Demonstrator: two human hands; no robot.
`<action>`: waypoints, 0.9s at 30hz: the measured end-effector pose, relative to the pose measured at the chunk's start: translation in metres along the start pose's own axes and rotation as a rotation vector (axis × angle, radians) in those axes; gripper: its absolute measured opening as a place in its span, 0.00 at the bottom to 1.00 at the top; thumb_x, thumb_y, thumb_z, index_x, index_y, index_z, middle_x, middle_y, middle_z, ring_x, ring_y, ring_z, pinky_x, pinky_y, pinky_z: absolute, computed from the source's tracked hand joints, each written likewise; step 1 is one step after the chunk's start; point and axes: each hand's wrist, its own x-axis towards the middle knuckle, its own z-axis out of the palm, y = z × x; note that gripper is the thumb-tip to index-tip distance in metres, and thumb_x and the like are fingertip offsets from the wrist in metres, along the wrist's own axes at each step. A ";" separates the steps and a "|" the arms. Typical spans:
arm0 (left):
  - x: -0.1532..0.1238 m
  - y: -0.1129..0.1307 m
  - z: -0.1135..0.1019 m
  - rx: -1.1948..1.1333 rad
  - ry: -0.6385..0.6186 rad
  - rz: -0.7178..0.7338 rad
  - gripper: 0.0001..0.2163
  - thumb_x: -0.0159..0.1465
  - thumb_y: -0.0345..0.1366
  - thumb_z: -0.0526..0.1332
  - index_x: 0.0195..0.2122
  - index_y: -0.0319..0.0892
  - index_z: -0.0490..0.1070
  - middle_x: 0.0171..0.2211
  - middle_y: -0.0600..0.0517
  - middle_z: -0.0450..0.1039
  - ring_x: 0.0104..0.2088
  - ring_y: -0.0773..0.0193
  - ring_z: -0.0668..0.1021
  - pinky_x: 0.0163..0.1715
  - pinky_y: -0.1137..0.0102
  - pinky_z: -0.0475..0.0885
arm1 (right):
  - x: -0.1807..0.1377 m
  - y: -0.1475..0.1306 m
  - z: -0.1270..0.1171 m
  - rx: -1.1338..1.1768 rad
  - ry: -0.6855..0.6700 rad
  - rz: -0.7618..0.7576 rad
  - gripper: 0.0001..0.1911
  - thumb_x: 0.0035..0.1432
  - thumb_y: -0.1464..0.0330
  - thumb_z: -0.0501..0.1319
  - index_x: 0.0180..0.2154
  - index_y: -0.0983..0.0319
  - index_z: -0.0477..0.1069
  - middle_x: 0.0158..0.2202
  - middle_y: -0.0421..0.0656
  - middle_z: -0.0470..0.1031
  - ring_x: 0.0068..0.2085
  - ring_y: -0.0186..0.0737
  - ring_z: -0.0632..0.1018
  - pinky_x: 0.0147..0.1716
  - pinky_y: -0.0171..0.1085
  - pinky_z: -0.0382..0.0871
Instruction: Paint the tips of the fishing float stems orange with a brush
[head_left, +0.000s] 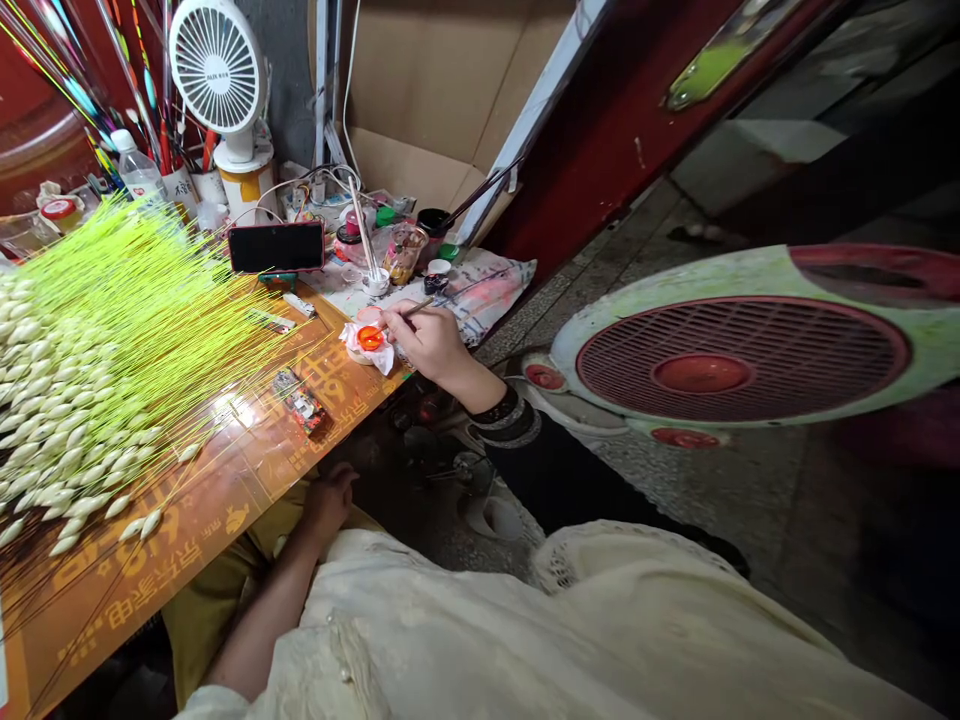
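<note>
Pinched in the fingers of my right hand [426,338] is a thin paintbrush [417,308], its lower end at a small cup of bright orange paint [370,338]. White tissue [384,360] is tucked around that cup, near the table's edge. My left hand [330,502] lies low over my lap, below the tabletop, with its fingers curled; whatever may be inside them is hidden. To the left, many fishing floats [75,435] with pale bodies and long yellow-green stems [157,280] spread across the table.
A patterned box-like item [300,402] lies on the orange tabletop [225,490]. Behind stand a phone [276,247], a white fan [217,70], a bottle [139,172] and several paint jars [405,250]. At right, a large floor fan [705,370] stands beside the table.
</note>
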 end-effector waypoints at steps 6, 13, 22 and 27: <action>0.000 0.000 0.001 -0.002 0.002 -0.003 0.19 0.64 0.20 0.55 0.50 0.44 0.76 0.52 0.49 0.76 0.47 0.64 0.80 0.50 0.67 0.78 | -0.001 0.001 0.001 -0.081 0.062 0.009 0.19 0.69 0.60 0.52 0.28 0.59 0.72 0.25 0.43 0.76 0.29 0.41 0.78 0.33 0.39 0.69; 0.000 0.001 0.000 -0.009 0.000 -0.004 0.20 0.63 0.20 0.55 0.50 0.45 0.76 0.52 0.50 0.76 0.47 0.63 0.80 0.49 0.67 0.78 | 0.000 -0.001 0.003 -0.001 0.048 -0.010 0.19 0.70 0.59 0.52 0.31 0.59 0.75 0.25 0.42 0.77 0.31 0.42 0.80 0.35 0.39 0.71; 0.000 0.000 0.000 -0.017 0.004 0.003 0.20 0.62 0.19 0.55 0.50 0.45 0.76 0.51 0.49 0.75 0.46 0.64 0.80 0.49 0.68 0.78 | -0.001 -0.004 0.002 0.038 0.025 -0.009 0.22 0.70 0.57 0.52 0.29 0.59 0.75 0.26 0.43 0.78 0.30 0.41 0.80 0.35 0.39 0.72; 0.000 -0.001 0.001 -0.018 0.009 0.004 0.20 0.62 0.19 0.55 0.49 0.44 0.76 0.51 0.49 0.76 0.46 0.64 0.80 0.49 0.67 0.78 | -0.002 -0.003 0.001 -0.026 0.071 0.027 0.22 0.70 0.56 0.52 0.29 0.59 0.75 0.26 0.44 0.79 0.31 0.42 0.80 0.36 0.39 0.72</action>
